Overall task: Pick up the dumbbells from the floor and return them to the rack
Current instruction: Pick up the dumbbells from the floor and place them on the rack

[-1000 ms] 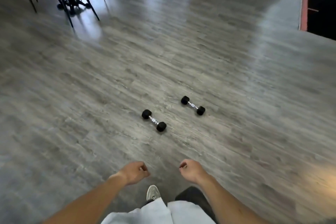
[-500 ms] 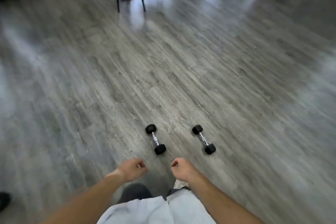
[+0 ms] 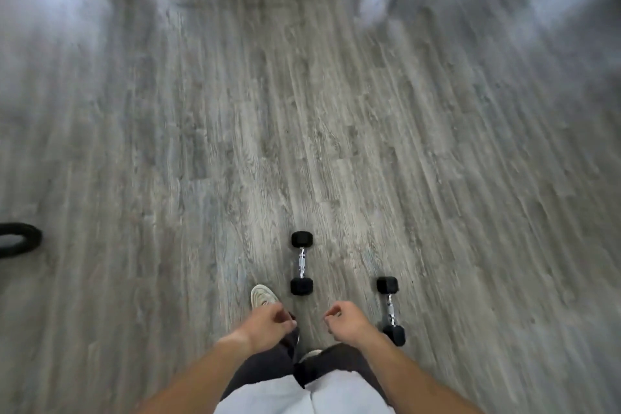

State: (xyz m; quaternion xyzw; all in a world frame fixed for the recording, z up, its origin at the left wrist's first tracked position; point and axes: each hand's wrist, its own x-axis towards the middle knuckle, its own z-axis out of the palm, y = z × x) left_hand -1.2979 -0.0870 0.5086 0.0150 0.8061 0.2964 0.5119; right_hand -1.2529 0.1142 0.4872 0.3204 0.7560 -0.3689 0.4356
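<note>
2 dumbbells lie on the floor [image 3: 336, 111] at lower centre: the left dumbbell [image 3: 301, 263] and the right dumbbell [image 3: 390, 310]. Left hand [image 3: 268, 326] and right hand [image 3: 346, 321] hang below them, fingers loosely curled, holding nothing.

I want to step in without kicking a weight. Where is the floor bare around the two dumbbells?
Bare floor lies beyond the left dumbbell, in the strip between it and the right dumbbell, and right of that one. It is crowded near the shoe and both hands, left and right.
</note>
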